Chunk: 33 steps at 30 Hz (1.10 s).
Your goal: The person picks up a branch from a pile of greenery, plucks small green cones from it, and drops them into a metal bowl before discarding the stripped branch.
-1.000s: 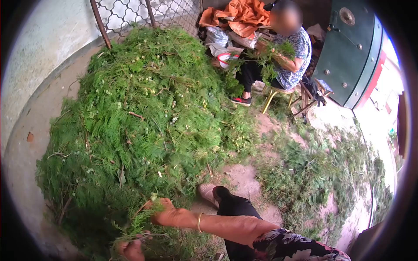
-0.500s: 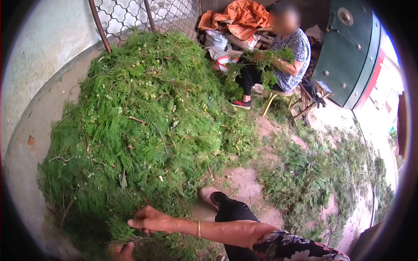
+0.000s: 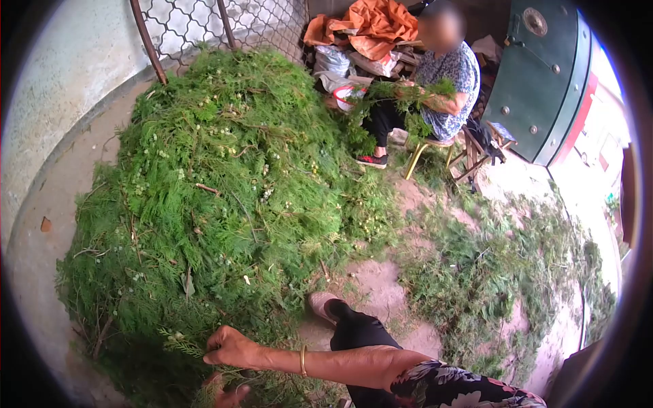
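Ground (image 3: 379, 280) of bare, pinkish surface extends under the work area, with a pale wall (image 3: 61, 75) at 10 o'clock. Pile (image 3: 224, 183) of green branches: the largest item, from the center toward 9 o'clock, its upper edge near a wire fence (image 3: 194, 24) at 11 o'clock. Loose branches (image 3: 496, 265) lie spread at 3 to 4 o'clock. Green metal panel (image 3: 547, 75): at 1 to 2 o'clock. Seated person (image 3: 445, 85): at 1 o'clock, on a stool (image 3: 426, 145), holding a branch (image 3: 401, 95). Orange sheet (image 3: 381, 27): at 12 to 1 o'clock, beside that person. Floral sleeve (image 3: 462, 386) and forearm: at 5 o'clock, with a bracelet (image 3: 303, 360) at the wrist. Right hand (image 3: 232, 348): at 7 o'clock, over the pile's lower edge; fingers curled and closed on the end of a sprig (image 3: 180, 343), which points toward 9 o'clock. Left hand (image 3: 228, 394): just below the right hand, at the frame's lower edge, among green twigs; partly hidden and blurred, so its opening and hold cannot be determined.
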Available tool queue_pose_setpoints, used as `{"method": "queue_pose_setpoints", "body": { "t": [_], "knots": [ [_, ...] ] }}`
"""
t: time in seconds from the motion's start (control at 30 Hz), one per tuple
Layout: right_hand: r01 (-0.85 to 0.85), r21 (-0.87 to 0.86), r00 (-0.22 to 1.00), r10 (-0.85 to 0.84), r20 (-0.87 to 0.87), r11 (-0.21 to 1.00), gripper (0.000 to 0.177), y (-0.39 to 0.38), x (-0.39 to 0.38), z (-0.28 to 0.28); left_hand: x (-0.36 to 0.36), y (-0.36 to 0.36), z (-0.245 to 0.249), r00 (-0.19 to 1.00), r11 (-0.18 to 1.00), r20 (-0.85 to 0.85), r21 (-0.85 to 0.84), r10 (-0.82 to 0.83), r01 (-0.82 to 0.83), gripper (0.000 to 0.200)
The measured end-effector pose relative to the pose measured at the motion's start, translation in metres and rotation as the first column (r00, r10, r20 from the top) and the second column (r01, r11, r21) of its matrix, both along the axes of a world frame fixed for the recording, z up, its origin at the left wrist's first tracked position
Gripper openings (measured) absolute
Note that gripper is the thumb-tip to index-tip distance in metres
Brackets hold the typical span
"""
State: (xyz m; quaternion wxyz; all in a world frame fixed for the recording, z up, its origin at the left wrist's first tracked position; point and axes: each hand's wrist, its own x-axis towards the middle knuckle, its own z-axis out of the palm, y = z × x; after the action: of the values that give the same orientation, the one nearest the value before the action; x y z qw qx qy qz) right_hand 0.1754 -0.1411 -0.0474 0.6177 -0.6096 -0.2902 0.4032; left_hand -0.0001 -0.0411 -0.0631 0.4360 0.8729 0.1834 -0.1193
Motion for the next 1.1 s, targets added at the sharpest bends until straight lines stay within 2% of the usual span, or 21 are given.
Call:
{"method": "queue_pose_setpoints", "body": {
  "t": [0.03, 0.07, 0.13, 0.17, 0.23, 0.27, 0.33, 0.37, 0.43, 0.47, 0.53, 0.63, 0.7, 0.77, 0.87, 0.93, 0.97, 1.0, 1.03, 1.07, 1.1],
  "knots": [
    [0.033, 0.034, 0.999, -0.033, -0.006, 0.999, 0.019, 0.0, 0.0, 0.0, -0.008, 0.009, -0.02, 0.955, 0.999, 0.297, -0.038, 0.024, -0.013, 0.037],
    [0.034, 0.034, 0.999, -0.033, -0.007, 0.999, 0.019, 0.0, -0.001, 0.0, -0.002, 0.004, -0.013, 0.955, 0.999, 0.296, -0.038, 0.023, -0.012, 0.037],
    [0.007, 0.088, 0.997, -0.014, 0.072, 0.996, 0.017, 0.001, -0.006, -0.003, 0.015, -0.01, 0.008, 0.777, 0.944, 0.54, -0.12, 0.323, -0.309, 0.036],
    [0.008, 0.088, 0.997, -0.014, 0.072, 0.996, 0.017, 0.0, -0.01, -0.002, 0.014, -0.002, 0.0, 0.777, 0.944, 0.541, -0.119, 0.322, -0.308, 0.036],
    [0.015, -0.022, 0.926, -0.005, 0.377, 1.0, 0.013, -0.001, -0.018, 0.001, 0.014, 0.019, -0.019, 0.722, 0.806, 0.475, -0.559, 0.504, -0.195, 0.034],
    [-0.059, -0.148, 0.894, 0.118, 0.432, 0.987, 0.011, -0.001, -0.019, -0.001, 0.012, 0.02, -0.023, 0.722, 0.807, 0.475, -0.558, 0.503, -0.194, 0.034],
    [-0.063, -0.155, 0.882, 0.127, 0.453, 0.986, 0.011, -0.004, -0.026, -0.001, 0.012, 0.017, -0.023, 0.723, 0.748, 0.32, -0.53, 0.612, -0.399, 0.037],
    [-0.067, -0.162, 0.869, 0.137, 0.475, 0.984, 0.011, -0.005, -0.029, 0.0, 0.014, 0.018, -0.024, 0.724, 0.749, 0.32, -0.529, 0.611, -0.399, 0.037],
    [-0.067, -0.196, 0.858, 0.156, 0.49, 0.978, 0.012, -0.007, -0.034, 0.0, 0.025, 0.018, -0.021, 0.67, 0.507, 0.123, -0.756, 0.732, -0.415, 0.035],
    [-0.068, -0.229, 0.846, 0.177, 0.503, 0.971, 0.013, -0.007, -0.035, -0.001, 0.027, 0.017, -0.016, 0.672, 0.508, 0.124, -0.755, 0.73, -0.413, 0.035],
    [-0.07, -0.251, 0.852, 0.188, 0.488, 0.965, 0.016, -0.007, -0.035, -0.003, 0.031, 0.007, 0.001, 0.735, 0.823, 0.387, -0.377, 0.557, -0.425, 0.037],
    [-0.089, -0.274, 0.855, 0.214, 0.472, 0.958, 0.023, -0.004, -0.038, -0.011, 0.026, 0.016, -0.008, 0.75, 0.899, 0.5, -0.299, 0.433, -0.32, 0.042],
    [-0.104, -0.274, 0.85, 0.228, 0.474, 0.956, 0.027, -0.006, -0.036, -0.006, 0.027, 0.017, -0.011, 0.744, 0.874, 0.469, -0.349, 0.476, -0.339, 0.044],
    [-0.145, -0.266, 0.904, 0.237, 0.356, 0.953, 0.02, -0.015, -0.032, 0.013, 0.03, 0.013, -0.005, 0.737, 0.845, 0.436, -0.397, 0.516, -0.358, 0.047],
    [-0.088, -0.244, 0.92, 0.173, 0.353, 0.966, 0.021, -0.009, -0.032, -0.005, 0.031, 0.009, 0.01, 0.703, 0.797, 0.423, -0.488, 0.573, -0.356, 0.044],
    [-0.039, -0.255, 0.94, 0.122, 0.318, 0.966, 0.021, -0.007, -0.026, -0.002, 0.028, 0.018, 0.012, 0.689, 0.668, 0.27, -0.622, 0.672, -0.408, 0.043],
    [0.008, -0.267, 0.956, 0.07, 0.283, 0.964, 0.021, -0.005, -0.024, -0.001, 0.026, 0.018, 0.013, 0.69, 0.668, 0.27, -0.622, 0.672, -0.408, 0.043],
    [0.009, -0.268, 0.957, 0.07, 0.283, 0.963, 0.021, -0.003, -0.022, -0.004, 0.03, 0.013, 0.022, 0.692, 0.765, 0.4, -0.54, 0.601, -0.352, 0.042],
    [0.088, -0.256, 0.962, -0.015, 0.273, 0.963, 0.022, 0.0, -0.02, -0.009, 0.033, 0.009, 0.029, 0.685, 0.846, 0.518, -0.441, 0.512, -0.298, 0.04],
    [0.167, -0.245, 0.96, -0.1, 0.262, 0.955, 0.024, 0.002, -0.019, -0.013, 0.032, 0.007, 0.031, 0.686, 0.846, 0.517, -0.441, 0.512, -0.299, 0.04],
    [0.166, -0.245, 0.96, -0.1, 0.261, 0.955, 0.024, 0.0, -0.016, -0.01, 0.032, 0.006, 0.033, 0.697, 0.878, 0.55, -0.399, 0.46, -0.264, 0.04]
  ]
}}
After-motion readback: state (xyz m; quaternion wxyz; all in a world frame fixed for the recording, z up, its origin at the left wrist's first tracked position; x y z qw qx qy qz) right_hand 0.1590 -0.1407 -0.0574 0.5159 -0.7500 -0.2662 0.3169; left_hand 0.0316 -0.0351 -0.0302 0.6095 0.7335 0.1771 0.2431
